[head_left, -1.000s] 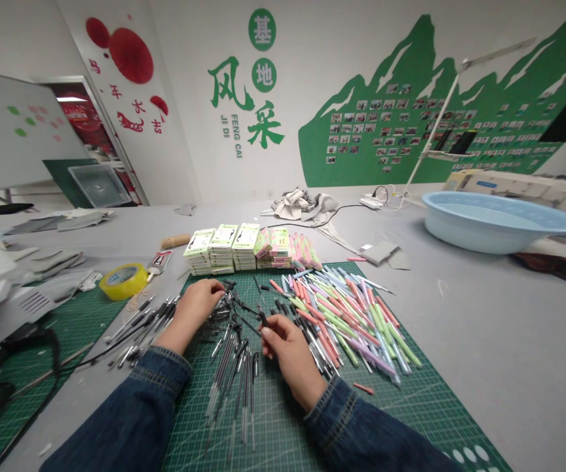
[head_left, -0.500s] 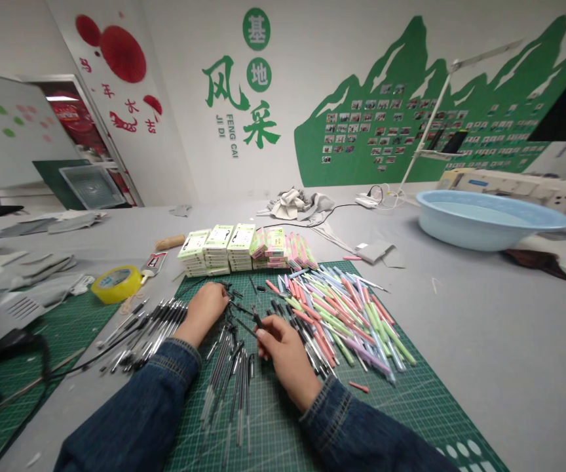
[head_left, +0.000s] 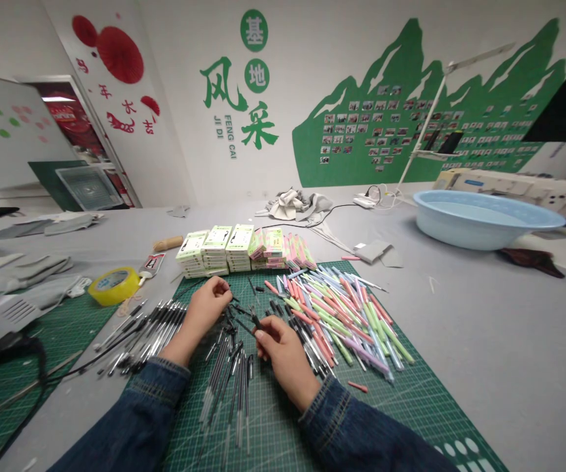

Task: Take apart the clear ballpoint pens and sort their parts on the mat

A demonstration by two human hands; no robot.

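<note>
My left hand (head_left: pixel 208 303) is closed in a pinch above the cutting mat, beside small black pen pieces; what its fingertips hold, if anything, is too small to make out. My right hand (head_left: pixel 283 349) grips a slim black pen part (head_left: pixel 256 322) between thumb and fingers. Below and between the hands, pen refills (head_left: pixel 238 396) lie fanned out with their dark ends away from me. Clear pens with black grips (head_left: pixel 158 331) are piled left of my left hand. A heap of pastel pens (head_left: pixel 346 314) lies to the right, with black-capped pens (head_left: pixel 307 334) along its near side.
Stacked small boxes (head_left: pixel 217 246) stand at the far edge of the green cutting mat (head_left: pixel 396 419). Yellow tape (head_left: pixel 112 286) and a black cable (head_left: pixel 42 354) lie left. A blue basin (head_left: pixel 484 226) sits at the right, with grey cloth (head_left: pixel 293 204) at the back.
My left hand has lifted slightly up and to the right, its fingers drawn together in a pinch. My right hand stays in nearly the same place, holding the black pen part.
</note>
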